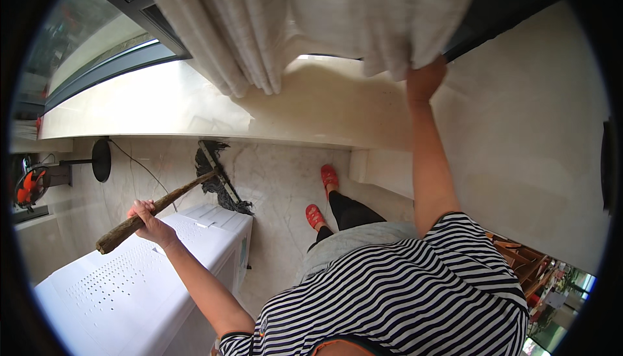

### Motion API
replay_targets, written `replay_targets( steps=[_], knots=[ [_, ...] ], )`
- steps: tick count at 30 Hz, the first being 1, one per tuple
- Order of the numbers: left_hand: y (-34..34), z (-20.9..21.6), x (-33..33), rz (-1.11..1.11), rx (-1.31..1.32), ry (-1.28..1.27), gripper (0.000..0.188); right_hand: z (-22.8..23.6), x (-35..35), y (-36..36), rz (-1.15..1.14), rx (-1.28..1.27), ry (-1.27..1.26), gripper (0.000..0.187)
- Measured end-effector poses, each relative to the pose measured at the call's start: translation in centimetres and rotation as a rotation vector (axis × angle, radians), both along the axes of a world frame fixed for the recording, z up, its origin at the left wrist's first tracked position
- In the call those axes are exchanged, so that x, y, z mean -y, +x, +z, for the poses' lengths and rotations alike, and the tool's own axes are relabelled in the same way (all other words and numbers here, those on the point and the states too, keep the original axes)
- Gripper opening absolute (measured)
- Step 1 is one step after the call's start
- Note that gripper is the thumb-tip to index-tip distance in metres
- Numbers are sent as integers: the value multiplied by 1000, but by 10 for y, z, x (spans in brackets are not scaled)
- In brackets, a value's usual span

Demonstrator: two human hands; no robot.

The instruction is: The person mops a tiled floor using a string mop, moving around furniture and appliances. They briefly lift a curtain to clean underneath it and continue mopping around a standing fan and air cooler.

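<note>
**Mop in one hand, curtain in the other**

So, closest in, a black-and-white striped top (pixel 389 291) is worn, and bare forearms are stretched out from it. The hands are held well apart. The wooden handle (pixel 175 196) of a mop is clamped in the left hand (pixel 154 226), fingers wrapped around it, with the thick butt end left sticking out behind. The light beige curtain (pixel 376 12) is gripped at its lower edge by the right hand (pixel 427 82), though most of those fingers are hidden by cloth and angle. More of its folds are hung between the two hands, on the far side.

Under the left hand, a white cabinet-like unit (pixel 217 226) with a perforated top can be seen. Further down, between the hands, red clogs (pixel 329 176) are planted on the marble-look floor (pixel 279 181). The dark, stringy mop head (pixel 225 186) is rested on that floor, ahead and right of the left hand, just beside a pale ledge (pixel 324 106). Farther off, left of the left hand, a fan with orange blades (pixel 27 190) is spotted.
</note>
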State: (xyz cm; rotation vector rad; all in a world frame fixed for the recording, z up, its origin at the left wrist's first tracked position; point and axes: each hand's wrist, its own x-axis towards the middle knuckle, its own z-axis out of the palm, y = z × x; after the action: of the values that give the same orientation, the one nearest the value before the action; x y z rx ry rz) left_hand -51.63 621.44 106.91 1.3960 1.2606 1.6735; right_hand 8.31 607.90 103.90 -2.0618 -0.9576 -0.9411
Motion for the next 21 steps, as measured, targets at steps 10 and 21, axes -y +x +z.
replay_targets(
  steps=[10, 21],
  knots=[
    [90, -125, 59, -8, 15, -3, 23, -200, 63, 77, 60, -584, 194, 22],
    [44, -80, 67, -42, 25, -9, 24, -139, 97, 21, 254, -989, 340, 27]
  ],
)
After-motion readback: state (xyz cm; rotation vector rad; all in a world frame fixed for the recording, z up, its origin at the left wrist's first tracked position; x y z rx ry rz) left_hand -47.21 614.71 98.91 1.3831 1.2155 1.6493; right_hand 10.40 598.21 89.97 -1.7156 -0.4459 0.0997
